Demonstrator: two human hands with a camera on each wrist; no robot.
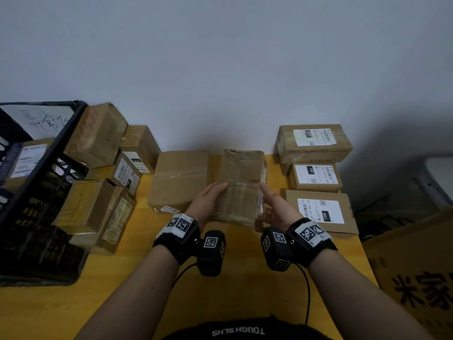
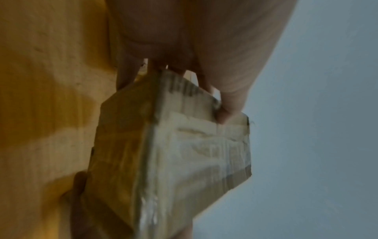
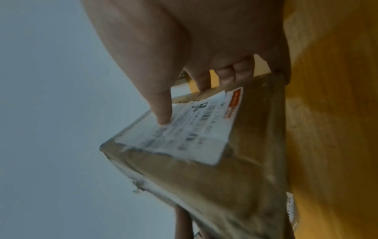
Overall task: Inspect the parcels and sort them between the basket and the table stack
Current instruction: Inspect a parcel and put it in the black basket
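Both hands hold one worn brown parcel (image 1: 241,187) above the yellow table (image 1: 137,285): the left hand (image 1: 208,201) grips its left side, thumb on top and fingers underneath, and the right hand (image 1: 275,208) pinches the right side, its thumb pressing on the white shipping label (image 3: 196,131) there. Its long axis runs away from the person toward the wall (image 1: 220,57), the far end raised and crumpled, a taped plain face upward, the label on the right-hand face. Just left of it on the table lies a larger plain box (image 1: 179,180). Farther left, several cartons (image 1: 98,177) are piled against a black plastic basket (image 1: 49,192) at the table's left edge, which holds a labelled parcel. To the right, three labelled boxes (image 1: 316,177) sit in a row running from the wall toward the person, the nearest just beside the right wrist. A big printed carton (image 1: 416,273) stands off the table's right edge.
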